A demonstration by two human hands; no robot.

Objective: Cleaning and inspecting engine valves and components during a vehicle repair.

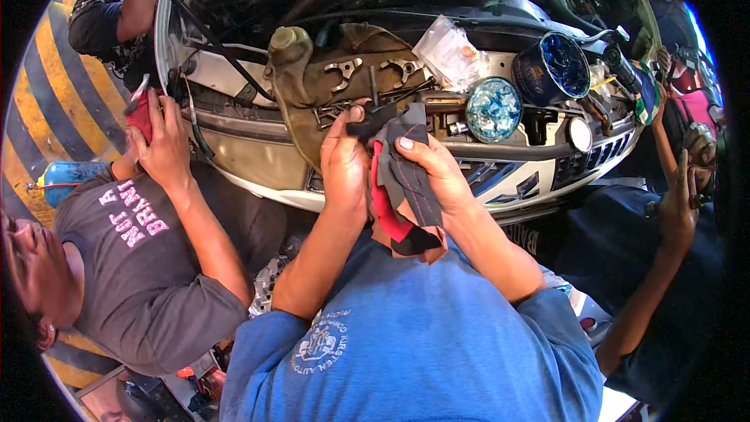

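Observation:
My right hand [441,176] grips a bundle of layered rags [398,191] in grey, red, tan and black. My left hand [350,160] is closed on a black piece of the cloth [367,125], its thumb and fingers at the top left of the bundle. Just beyond my hands, a brown mat [301,133] on the car front carries metal forks [344,74], bolts and tools. Right of these are a clear plastic bag [449,51], a round lid smeared with blue grease [494,109] and an open tub of blue grease [551,69].
The car's open engine bay and bumper [242,164] span the front. A co-worker [141,281] at my left holds a red cloth [137,113]; a blue cylinder [70,180] stands beyond. Another person [641,266] works at my right, and one more stands at the upper left [101,23].

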